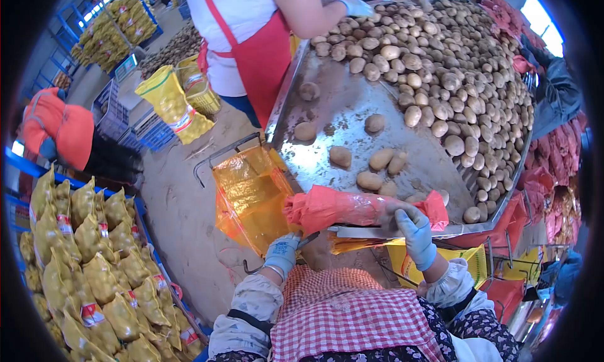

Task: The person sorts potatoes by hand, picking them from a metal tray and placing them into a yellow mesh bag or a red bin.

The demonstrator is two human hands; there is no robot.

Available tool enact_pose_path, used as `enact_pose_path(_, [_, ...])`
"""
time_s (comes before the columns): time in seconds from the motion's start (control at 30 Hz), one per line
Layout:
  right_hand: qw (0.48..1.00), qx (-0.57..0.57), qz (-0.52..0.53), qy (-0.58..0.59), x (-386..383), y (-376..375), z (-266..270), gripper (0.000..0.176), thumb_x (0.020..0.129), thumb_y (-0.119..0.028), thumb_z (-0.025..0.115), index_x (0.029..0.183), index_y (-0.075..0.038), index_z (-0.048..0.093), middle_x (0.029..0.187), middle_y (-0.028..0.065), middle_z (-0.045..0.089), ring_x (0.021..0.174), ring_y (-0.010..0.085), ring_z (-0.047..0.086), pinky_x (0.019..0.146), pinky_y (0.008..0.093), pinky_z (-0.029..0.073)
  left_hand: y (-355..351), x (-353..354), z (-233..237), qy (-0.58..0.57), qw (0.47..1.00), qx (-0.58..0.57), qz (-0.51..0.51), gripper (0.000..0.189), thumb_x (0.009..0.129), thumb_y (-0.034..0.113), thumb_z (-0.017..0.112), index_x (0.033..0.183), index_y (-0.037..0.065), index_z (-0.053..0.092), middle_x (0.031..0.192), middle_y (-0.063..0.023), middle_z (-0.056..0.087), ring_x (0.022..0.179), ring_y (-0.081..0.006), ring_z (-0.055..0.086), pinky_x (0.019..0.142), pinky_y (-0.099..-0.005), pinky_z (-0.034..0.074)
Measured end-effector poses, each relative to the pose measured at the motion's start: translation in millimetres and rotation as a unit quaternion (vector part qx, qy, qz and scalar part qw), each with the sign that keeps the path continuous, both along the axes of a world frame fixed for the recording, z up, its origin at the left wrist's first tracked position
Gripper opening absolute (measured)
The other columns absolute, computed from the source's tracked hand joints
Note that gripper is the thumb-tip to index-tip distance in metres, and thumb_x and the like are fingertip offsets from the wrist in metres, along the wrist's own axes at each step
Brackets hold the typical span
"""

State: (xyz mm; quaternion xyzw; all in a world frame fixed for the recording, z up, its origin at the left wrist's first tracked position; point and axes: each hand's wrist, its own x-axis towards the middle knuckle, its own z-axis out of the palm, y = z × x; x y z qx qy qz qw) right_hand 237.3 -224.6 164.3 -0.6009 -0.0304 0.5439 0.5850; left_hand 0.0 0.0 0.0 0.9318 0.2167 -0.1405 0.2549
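Observation:
My left hand point(282, 254), in a pale blue glove, is closed at the near rim of an orange-yellow mesh bag point(244, 189). The bag hangs from a dark metal hook frame point(228, 149) beside the table, its mouth spread. My right hand point(416, 236), gloved too, rests with dirty, extended fingers on the red wrapped padding point(352, 206) along the table's near edge; nothing shows in it. Several loose potatoes point(340, 156) lie on the metal table point(324, 104) beyond the padding.
A large potato heap point(453, 72) covers the table's far and right side. A co-worker in a red apron point(261, 54) stands at its left edge. Filled yellow bags point(88, 261) crowd a blue-railed pallet at left. Another filled bag point(173, 104) stands near blue crates point(154, 130).

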Motion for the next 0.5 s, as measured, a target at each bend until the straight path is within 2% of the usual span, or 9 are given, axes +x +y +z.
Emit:
enact_pose_path(0.07, [0.936,0.037,-0.024,-0.348,-6,14,-23,0.062,0.082,-0.042,0.068,0.129,-0.006,0.049,0.129,0.0164,0.05,0.12,0.0316,0.048,0.104,0.0446,0.036,17,4,6,0.033,0.999,-0.024,0.005,0.037,0.086,0.014,0.052,0.122,0.014,0.053,0.123,-0.0168,0.057,0.11,-0.033,0.058,0.089,-0.0414,0.048])
enact_pose_path(0.1, [0.934,-0.027,-0.001,-0.356,12,-31,11,0.062,0.082,-0.042,0.068,0.129,-0.006,0.049,0.129,0.0164,0.05,0.12,0.0316,0.048,0.104,0.0446,0.036,-58,28,12,0.026,0.995,-0.092,0.002,0.037,0.086,0.014,0.052,0.122,0.014,0.053,0.123,-0.0168,0.057,0.11,-0.033,0.058,0.089,-0.0414,0.048])
enact_pose_path(0.13, [0.818,-0.054,0.111,-0.561,16,-13,10,0.065,0.079,-0.041,0.07,0.129,-0.006,0.05,0.128,0.0172,0.05,0.119,0.0333,0.048,0.103,0.0457,0.036,-52,34,21,0.039,0.997,-0.067,-0.004,0.031,0.086,0.013,0.051,0.116,0.013,0.056,0.117,-0.0169,0.059,0.108,-0.0336,0.058,0.087,-0.0421,0.048])
enact_pose_path(0.17, [0.649,-0.077,0.204,-0.729,18,10,5,0.068,0.075,-0.04,0.072,0.129,-0.006,0.05,0.127,0.0181,0.05,0.118,0.035,0.048,0.101,0.0469,0.036,-35,37,27,0.055,0.998,-0.032,-0.011,0.026,0.086,0.012,0.05,0.11,0.012,0.059,0.112,-0.0169,0.06,0.105,-0.0343,0.059,0.085,-0.0429,0.048])
enact_pose_path(0.2, [0.623,-0.089,0.242,-0.738,19,34,-2,0.074,0.07,-0.043,0.073,0.13,-0.007,0.05,0.126,0.0193,0.05,0.116,0.0367,0.048,0.097,0.0479,0.038,-17,39,24,0.056,0.998,-0.01,-0.018,0.026,0.086,0.012,0.05,0.11,0.012,0.059,0.112,-0.0169,0.06,0.105,-0.0343,0.059,0.085,-0.0429,0.048])
enact_pose_path(0.27, [0.628,-0.111,0.245,-0.73,24,47,-18,0.075,0.071,-0.046,0.073,0.13,-0.007,0.049,0.127,0.019,0.049,0.116,0.0362,0.049,0.095,0.0472,0.038,-15,40,13,0.01,0.999,-0.008,0.048,0.02,0.085,0.012,0.051,0.101,0.011,0.062,0.103,-0.0169,0.062,0.102,-0.035,0.06,0.084,-0.0436,0.048])
enact_pose_path(0.37, [0.619,-0.138,0.261,-0.728,26,42,-32,0.073,0.074,-0.052,0.069,0.13,-0.009,0.051,0.124,0.0177,0.051,0.111,0.0346,0.051,0.09,0.0448,0.041,-8,32,38,0.022,1.0,-0.014,0.013,0.025,0.086,0.012,0.051,0.108,0.012,0.06,0.103,-0.018,0.063,0.101,-0.0358,0.06,0.085,-0.0431,0.048])
enact_pose_path(0.4, [0.624,-0.131,0.273,-0.721,24,33,-33,0.07,0.075,-0.052,0.068,0.129,-0.01,0.052,0.122,0.0171,0.053,0.109,0.0341,0.052,0.09,0.0443,0.042,-9,17,12,-0.005,1.0,-0.031,-0.001,0.038,0.084,0.012,0.054,0.122,0.01,0.054,0.112,-0.0216,0.06,0.105,-0.0383,0.058,0.089,-0.0437,0.047])
enact_pose_path(0.5, [0.626,-0.139,0.28,-0.715,21,22,-27,0.062,0.078,-0.051,0.065,0.127,-0.014,0.055,0.115,0.0159,0.055,0.105,0.0329,0.054,0.088,0.0436,0.042,-13,-5,25,-0.078,0.995,-0.041,-0.049,0.051,0.078,0.012,0.059,0.127,0.002,0.049,0.124,-0.0199,0.053,0.117,-0.0353,0.05,0.098,-0.0433,0.04])
